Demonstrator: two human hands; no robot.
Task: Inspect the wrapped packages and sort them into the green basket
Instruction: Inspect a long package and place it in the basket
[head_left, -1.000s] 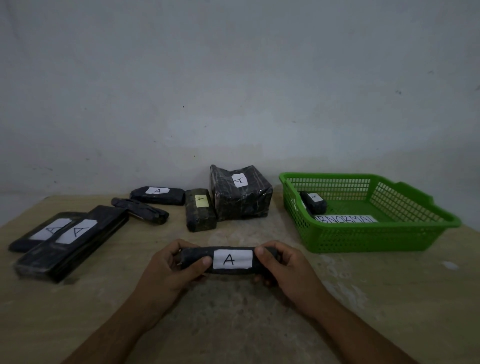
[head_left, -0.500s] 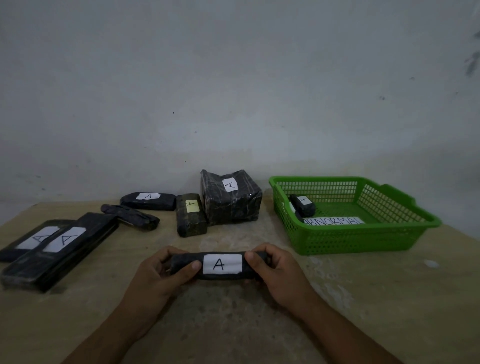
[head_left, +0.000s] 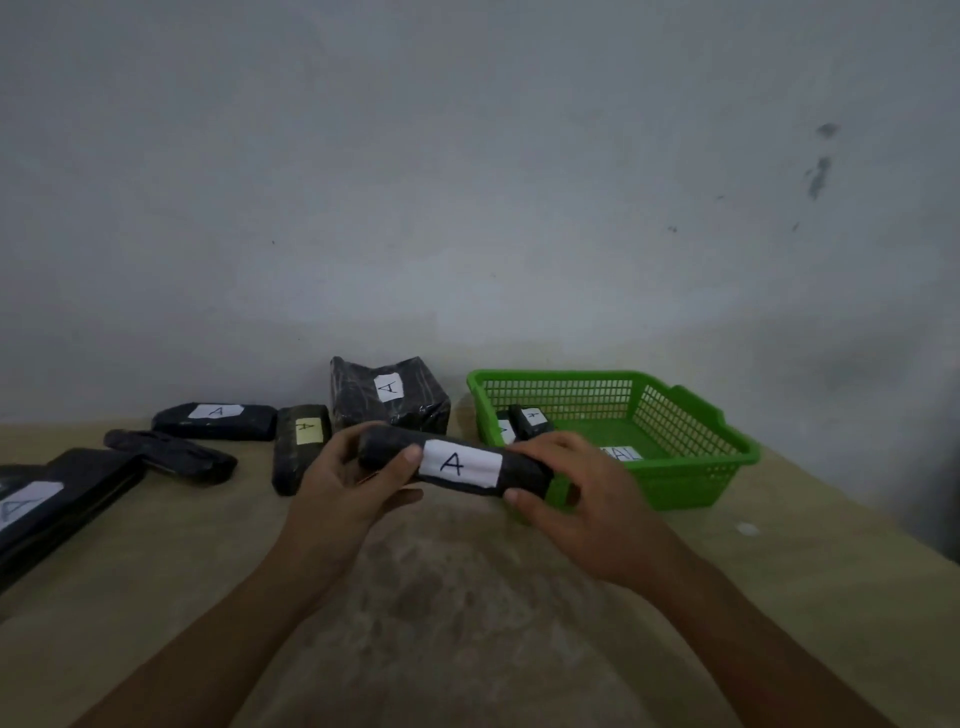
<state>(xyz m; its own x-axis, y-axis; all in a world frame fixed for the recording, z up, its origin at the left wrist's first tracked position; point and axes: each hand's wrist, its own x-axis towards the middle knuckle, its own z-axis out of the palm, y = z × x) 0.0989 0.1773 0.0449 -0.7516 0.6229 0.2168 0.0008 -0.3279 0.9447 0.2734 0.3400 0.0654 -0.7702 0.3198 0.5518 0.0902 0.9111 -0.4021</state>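
Note:
A long black wrapped package (head_left: 457, 464) with a white label marked A is held above the table, tilted down to the right. My left hand (head_left: 348, 480) grips its left end and my right hand (head_left: 576, 499) grips its right end. The green basket (head_left: 691, 431) stands just behind my right hand, with two small black packages (head_left: 530, 421) and a white paper label (head_left: 623, 453) inside.
More black wrapped packages lie on the tan table: a big block (head_left: 389, 397), a small one with a yellow label (head_left: 301, 447), a flat one (head_left: 215, 421), an unlabelled one (head_left: 171, 456) and two long flat ones (head_left: 57, 504) at the left edge. A grey wall rises behind.
Both hands have lifted the package off the table, moved it toward the basket and tilted it. The camera has shifted, so the scene sits further left.

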